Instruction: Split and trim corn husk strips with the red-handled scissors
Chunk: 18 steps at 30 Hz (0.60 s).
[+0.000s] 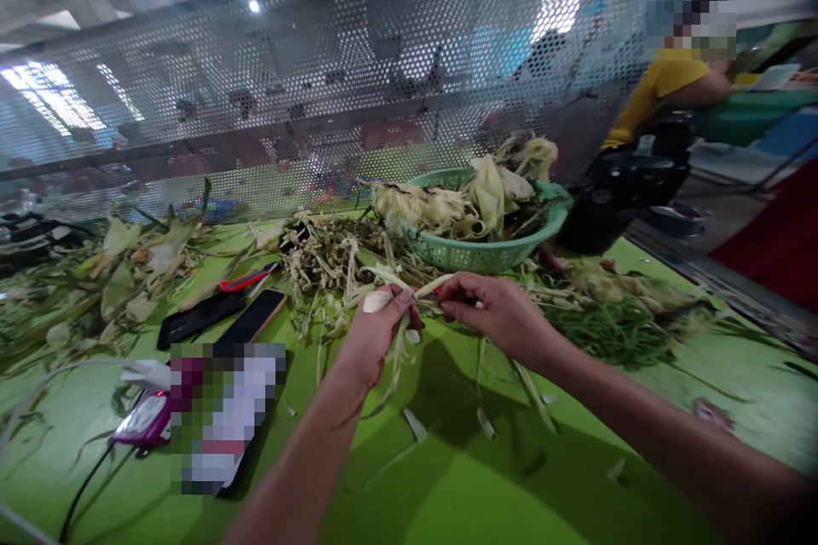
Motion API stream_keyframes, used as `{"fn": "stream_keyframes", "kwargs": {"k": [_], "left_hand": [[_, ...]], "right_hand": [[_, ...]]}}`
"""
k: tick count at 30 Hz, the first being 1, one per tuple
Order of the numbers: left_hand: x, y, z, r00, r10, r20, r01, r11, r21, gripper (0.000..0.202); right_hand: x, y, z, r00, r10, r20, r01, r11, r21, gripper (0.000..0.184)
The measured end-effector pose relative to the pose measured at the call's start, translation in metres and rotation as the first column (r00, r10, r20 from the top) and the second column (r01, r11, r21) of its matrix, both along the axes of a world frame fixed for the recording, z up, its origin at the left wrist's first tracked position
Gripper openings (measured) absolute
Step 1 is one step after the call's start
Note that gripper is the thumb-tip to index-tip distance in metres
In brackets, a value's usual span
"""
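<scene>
My left hand (382, 325) is closed on a bundle of pale corn husk strips (400, 358), with ends hanging below the fingers. A white piece lies over its thumb side; I cannot tell whether it is husk. Something dark red shows beside the left fingertips. Close by on the right, my right hand (489, 306) pinches a pale strip that runs across to the left hand. A small red spot shows at the right fingertips, too small to name. Just beyond both hands is a heap of dried, shredded plant strips (325, 260).
A green basket (492, 254) of husks and silk stands behind the hands. Leftward lie a red cutter (249, 277), phones (252, 319), a purple device (144, 419) with cables and more husks (128, 260). Green shreds (623, 332) lie right. A perforated screen (287, 111) rises behind; a person in yellow (671, 89) sits beyond.
</scene>
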State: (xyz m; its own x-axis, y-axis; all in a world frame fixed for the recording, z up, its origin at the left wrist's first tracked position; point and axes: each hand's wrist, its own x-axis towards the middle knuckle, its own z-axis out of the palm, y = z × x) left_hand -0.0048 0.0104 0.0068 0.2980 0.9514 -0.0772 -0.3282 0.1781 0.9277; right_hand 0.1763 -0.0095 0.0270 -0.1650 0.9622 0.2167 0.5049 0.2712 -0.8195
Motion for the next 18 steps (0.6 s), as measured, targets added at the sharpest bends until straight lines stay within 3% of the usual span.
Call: {"fn": "stream_keyframes", "kwargs": {"k": [3, 5, 10, 18], "left_hand": [[-0.001, -0.001, 0.000, 0.998, -0.037, -0.045, 0.038, 0.999, 0.023, 0.027], [-0.001, -0.004, 0.000, 0.995, -0.040, -0.096, 0.042, 0.999, 0.019, 0.028], [0.002, -0.009, 0.000, 0.977, -0.032, -0.212, 0.046, 0.997, 0.061, 0.032], [0.004, -0.013, 0.008, 0.966, -0.144, -0.212, 0.185, 0.966, 0.183, 0.025]], "right_hand": [[-0.003, 0.002, -0.001, 0.949, 0.067, -0.307, -0.126, 0.977, -0.175, 0.024], [-0.006, 0.002, -0.003, 0.903, 0.035, -0.428, -0.134, 0.970, -0.204, 0.029], [-0.007, -0.001, -0.010, 0.843, -0.135, -0.522, 0.024, 0.977, -0.214, 0.029], [-0.010, -0.004, -0.007, 0.799, -0.133, -0.587, 0.029, 0.983, -0.183, 0.014]]}}
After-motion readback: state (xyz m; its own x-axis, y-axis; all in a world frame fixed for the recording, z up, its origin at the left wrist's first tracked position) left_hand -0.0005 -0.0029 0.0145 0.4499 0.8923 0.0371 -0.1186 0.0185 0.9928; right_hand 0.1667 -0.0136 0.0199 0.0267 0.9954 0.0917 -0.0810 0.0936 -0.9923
